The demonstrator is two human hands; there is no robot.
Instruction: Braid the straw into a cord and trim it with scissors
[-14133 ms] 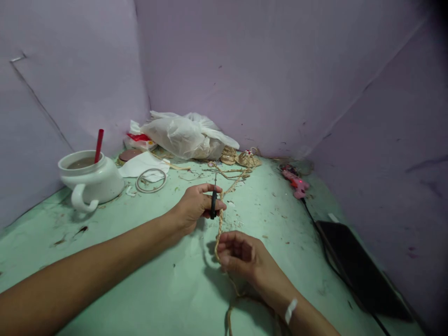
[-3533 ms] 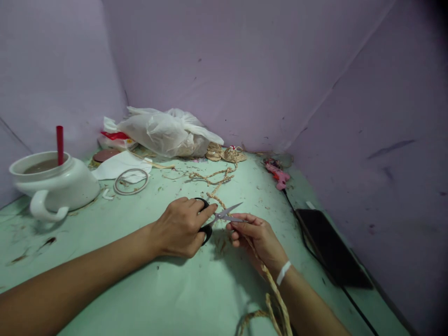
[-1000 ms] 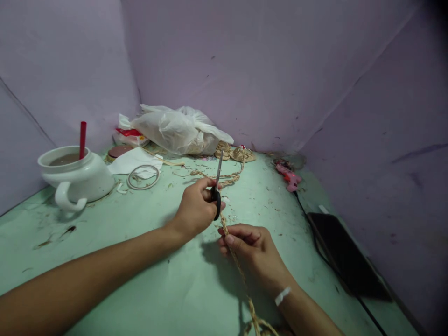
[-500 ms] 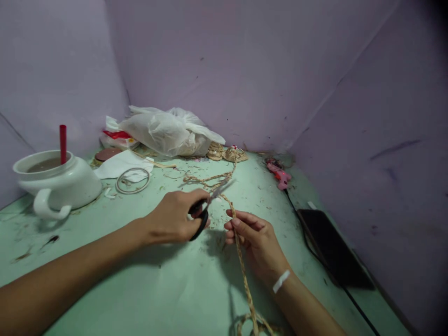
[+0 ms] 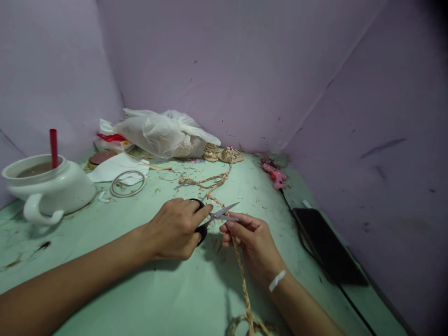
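Observation:
My left hand (image 5: 178, 227) grips a pair of scissors (image 5: 220, 214) by its black handles, with the blades spread apart and pointing right. Between thumb and fingers, my right hand (image 5: 250, 235) pinches a braided straw-coloured cord (image 5: 242, 275). The scissor blades lie at the cord, just above my right fingertips. From there the cord runs down to a loose coil at the bottom edge. Its other end winds away over the table to small woven straw pieces (image 5: 231, 155) at the back, one with a red and white bit on top.
On the left stands a white mug-like pot (image 5: 70, 186) with brown liquid and a red stick. A metal ring (image 5: 128, 183) lies near white paper (image 5: 114, 167). Behind is a plastic bag (image 5: 164, 133). At right are a pink glue gun (image 5: 275, 175), its cable and a black phone (image 5: 329, 245).
The scissors have come down and turned, so their blades now open around the cord near my right fingers. My right hand keeps its pinch. The whole view has shifted slightly.

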